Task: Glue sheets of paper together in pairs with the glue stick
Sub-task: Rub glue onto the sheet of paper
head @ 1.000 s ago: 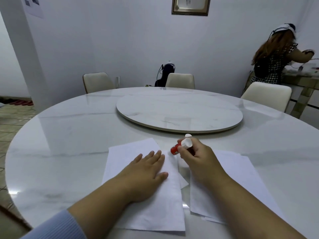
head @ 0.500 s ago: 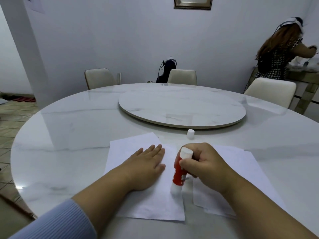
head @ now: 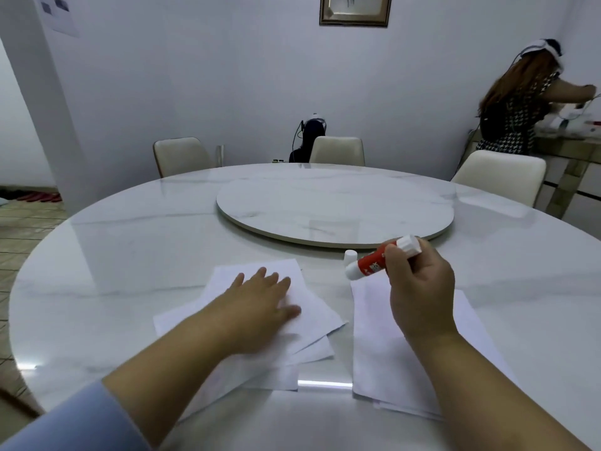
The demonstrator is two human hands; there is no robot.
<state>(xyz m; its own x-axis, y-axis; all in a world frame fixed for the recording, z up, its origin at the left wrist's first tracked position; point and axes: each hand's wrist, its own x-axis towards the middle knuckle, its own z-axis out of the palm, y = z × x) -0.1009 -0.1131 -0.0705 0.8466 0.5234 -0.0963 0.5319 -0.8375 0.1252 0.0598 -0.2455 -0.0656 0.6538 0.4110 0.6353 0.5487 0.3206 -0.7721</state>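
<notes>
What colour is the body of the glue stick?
The glue stick has a red-orange body with white ends, best seen in the head view, held in the right hand.

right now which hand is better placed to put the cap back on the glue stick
Left, probably. The right hand already grips the red-and-white glue stick, lifted off the paper. The left hand lies flat on the white sheets, holding nothing, with the small white cap standing just beyond.

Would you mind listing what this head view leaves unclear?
- Printing on the glue stick: too small and blurred.
- How many sheets lie in the left stack: the left hand covers them.
- Right stack: the right hand and forearm hide part.
</notes>
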